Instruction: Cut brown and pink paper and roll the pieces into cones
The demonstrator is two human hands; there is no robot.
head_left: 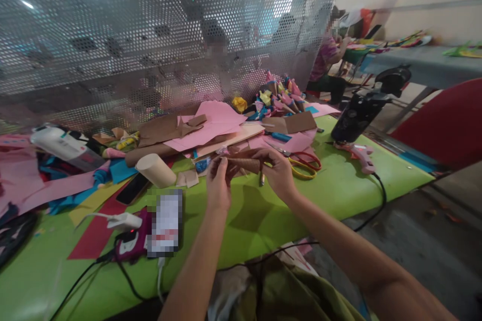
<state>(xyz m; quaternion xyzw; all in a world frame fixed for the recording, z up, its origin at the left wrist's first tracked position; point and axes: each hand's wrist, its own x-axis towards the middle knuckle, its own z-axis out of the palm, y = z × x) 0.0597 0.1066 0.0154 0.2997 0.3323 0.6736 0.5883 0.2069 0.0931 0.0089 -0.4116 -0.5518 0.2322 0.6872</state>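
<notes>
Over the green tabletop [248, 230], both hands hold a small rolled piece of brown paper [245, 164] between them. My left hand [219, 180] pinches its left end between thumb and fingers. At the other end, the fingers of my right hand [277, 170] are closed on the roll. A thin stick-like thing [262, 177], perhaps a pencil, points down beside the right fingers; whether they hold it I cannot tell. Scissors with red and yellow handles [307, 166] lie just right of my right hand. Behind the hands are pink paper [211, 120] and brown paper sheets [158, 133].
A pink glue gun [361, 155] with a black cord lies on the right, near a black cylinder [352, 118]. Leftward are a cardboard tube [155, 169], a phone [165, 223] and a power strip [130, 246]. Finished-looking paper flowers [280, 98] are heaped by the perforated metal screen [150, 60].
</notes>
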